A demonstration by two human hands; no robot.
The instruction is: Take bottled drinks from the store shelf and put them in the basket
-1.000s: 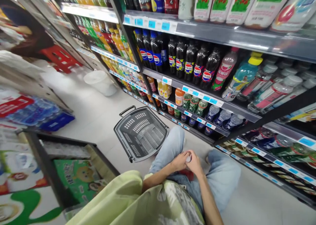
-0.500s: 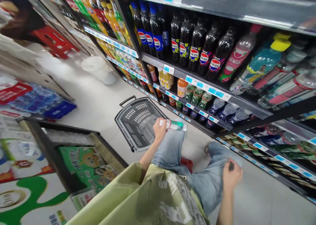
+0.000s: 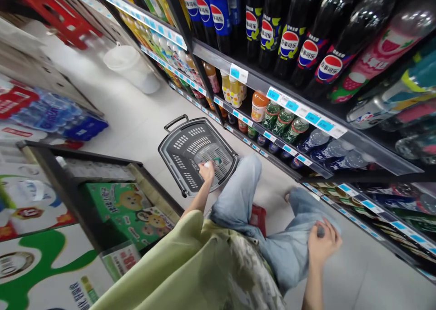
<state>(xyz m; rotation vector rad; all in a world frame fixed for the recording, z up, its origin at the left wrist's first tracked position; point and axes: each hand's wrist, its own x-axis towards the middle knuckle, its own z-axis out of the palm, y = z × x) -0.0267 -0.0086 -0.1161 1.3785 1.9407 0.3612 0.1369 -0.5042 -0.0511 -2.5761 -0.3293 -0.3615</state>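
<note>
Head: bottle (image 3: 217, 159) apparently within basket rim (image 3: 170, 172)

Shelves (image 3: 374, 146) packed with bottled soft drinks (image 3: 289, 44) and edged with blue-and-white price tags (image 3: 296, 108) line a shop aisle, where a gray shopping basket (image 3: 177, 146) sits on the pale floor (image 3: 129, 128) near shrink-wrapped bottled water (image 3: 64, 112) and a red-lettered price sign (image 3: 124, 258).

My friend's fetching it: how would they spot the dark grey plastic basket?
Find the black-framed drinks shelves, then the pale floor before them. The basket sits there, the bare left hand at its opening. Unlike the round white bucket, it's dark and slotted.
</note>
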